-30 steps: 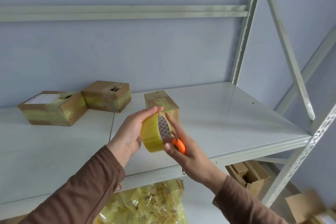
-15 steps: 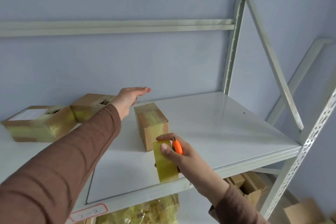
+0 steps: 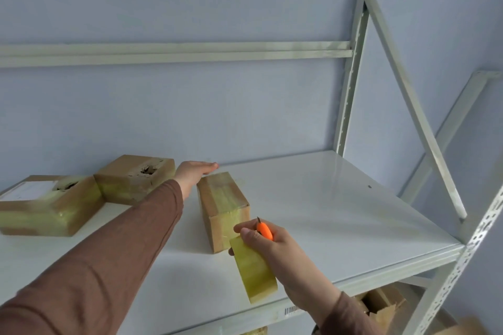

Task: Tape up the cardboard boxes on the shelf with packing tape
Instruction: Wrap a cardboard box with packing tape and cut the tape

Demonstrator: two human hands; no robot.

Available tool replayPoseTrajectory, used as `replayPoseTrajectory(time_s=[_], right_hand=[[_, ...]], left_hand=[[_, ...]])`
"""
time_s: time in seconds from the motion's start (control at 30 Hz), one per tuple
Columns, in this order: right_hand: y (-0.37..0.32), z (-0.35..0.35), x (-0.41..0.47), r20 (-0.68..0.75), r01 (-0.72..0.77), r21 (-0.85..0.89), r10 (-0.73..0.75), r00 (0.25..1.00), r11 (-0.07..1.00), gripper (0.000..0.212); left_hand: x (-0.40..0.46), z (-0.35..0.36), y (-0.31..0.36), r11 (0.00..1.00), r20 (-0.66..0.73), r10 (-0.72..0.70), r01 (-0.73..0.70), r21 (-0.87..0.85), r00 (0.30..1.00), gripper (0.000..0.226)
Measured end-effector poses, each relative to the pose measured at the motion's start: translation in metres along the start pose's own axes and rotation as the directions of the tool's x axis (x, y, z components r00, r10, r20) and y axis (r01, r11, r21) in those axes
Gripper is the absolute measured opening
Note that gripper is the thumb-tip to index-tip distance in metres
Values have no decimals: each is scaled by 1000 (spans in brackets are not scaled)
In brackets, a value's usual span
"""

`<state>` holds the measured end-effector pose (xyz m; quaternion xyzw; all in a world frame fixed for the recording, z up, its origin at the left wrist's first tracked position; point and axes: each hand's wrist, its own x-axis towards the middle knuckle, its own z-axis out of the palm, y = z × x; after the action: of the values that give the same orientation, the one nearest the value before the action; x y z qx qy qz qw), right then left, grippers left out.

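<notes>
Head view: the left hand (image 3: 194, 173) reaches flat, fingers straight, over the far end of the middle cardboard box (image 3: 221, 207) on the white shelf (image 3: 340, 215); whether it touches the box is unclear. The right hand (image 3: 275, 246) grips a roll of packing tape (image 3: 253, 269) and an orange cutter (image 3: 264, 230) just near of that box. Two taped boxes (image 3: 81, 193) sit to the left.

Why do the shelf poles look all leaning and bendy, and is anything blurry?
Head view: the wide-angle lens tilts the shelf poles and slants the straight crossbar; soft, even light brings a pale sheen to the shelf and a faint shadow beside the middle box; the bottom right corner blurs; both hands, left hand and right hand, look sharp.
</notes>
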<state>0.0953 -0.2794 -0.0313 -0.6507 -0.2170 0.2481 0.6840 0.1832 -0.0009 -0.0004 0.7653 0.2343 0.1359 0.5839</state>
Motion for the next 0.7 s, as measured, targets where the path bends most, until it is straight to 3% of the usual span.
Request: replayPoseTrajectory(time_s=[0.1, 0.2, 0.33, 0.47, 0.57, 0.7], right_hand=[[5, -3, 5, -6, -15, -13, 15, 1000, 1000, 24], [12, -3, 11, -20, -20, -51, 19, 1000, 999, 33], [20, -2, 16, -21, -7, -85, 5, 1000, 996, 34], [24, -3, 22, -38, -18, -127, 13, 999, 992, 38], [28, -4, 26, -42, -26, -134, 21, 999, 991, 39], [29, -1, 30, -25, -24, -127, 21, 999, 992, 39]], left_hand=[[3, 8, -12, 989, -43, -137, 134, -63, 990, 29], [9, 12, -16, 957, -11, -278, 276, -86, 961, 13], [16, 9, -17, 903, 26, -422, 422, -77, 906, 12], [19, 8, -13, 840, 58, -520, 522, -148, 852, 7], [20, 8, -15, 752, 168, -580, 603, -265, 797, 6], [15, 0, -18, 664, 273, -577, 637, -393, 770, 7]])
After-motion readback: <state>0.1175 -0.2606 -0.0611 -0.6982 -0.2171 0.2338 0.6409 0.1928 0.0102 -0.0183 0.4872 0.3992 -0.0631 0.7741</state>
